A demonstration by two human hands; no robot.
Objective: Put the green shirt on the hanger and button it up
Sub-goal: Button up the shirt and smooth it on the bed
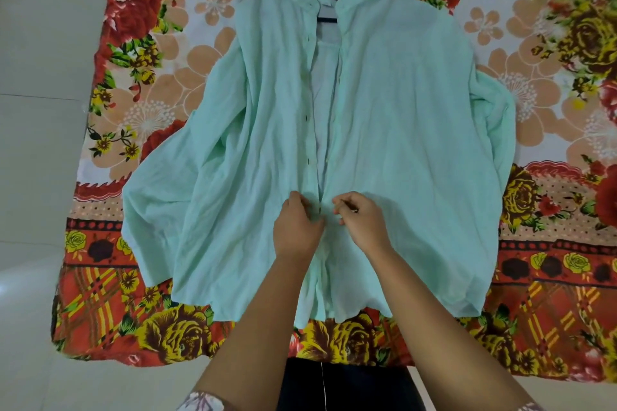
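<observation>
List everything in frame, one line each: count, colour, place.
green shirt: 1, pale mint green, spread flat on the middle of the sheet, front open above the hands
hanger: 1, dark, inside the shirt, only a bit shows at the collar opening
floral sheet: 1, red, orange and yellow flowers, under the shirt
floor: 1, white, around the sheet's edges
dark clothing: 1, black, bottom centre, on the person
left hand: 1, pinches one front edge low on the shirt
right hand: 1, pinches the facing edge beside it

The left hand (297, 227) and right hand (362, 223) crowd the green shirt's (400, 110) lower front; floral sheet (167, 43) either side lies open.
</observation>
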